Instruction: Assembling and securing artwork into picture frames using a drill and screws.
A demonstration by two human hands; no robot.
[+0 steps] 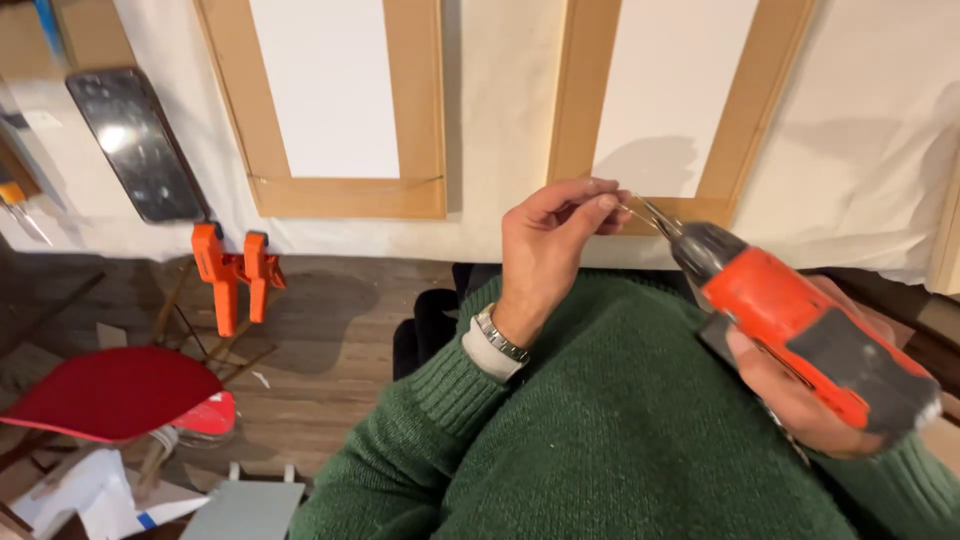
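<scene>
Two hands, right hand [800, 385] gripping orange drill [800, 320], left hand [550, 245] pinching bit [648, 212]

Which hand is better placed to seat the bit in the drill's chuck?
Left, probably. The left hand already pinches the thin bit at the drill nose, fingertips on it. The right hand is wrapped around the drill's grip, supporting it.

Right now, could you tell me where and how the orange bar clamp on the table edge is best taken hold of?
Take the orange bar clamp by its longer left handle, which hangs below the table edge over open floor. Come from below and the front: the upper part sits against the cloth-covered edge, so only the hanging handles look free. Both hands are busy now, the right hand with the drill.
</scene>
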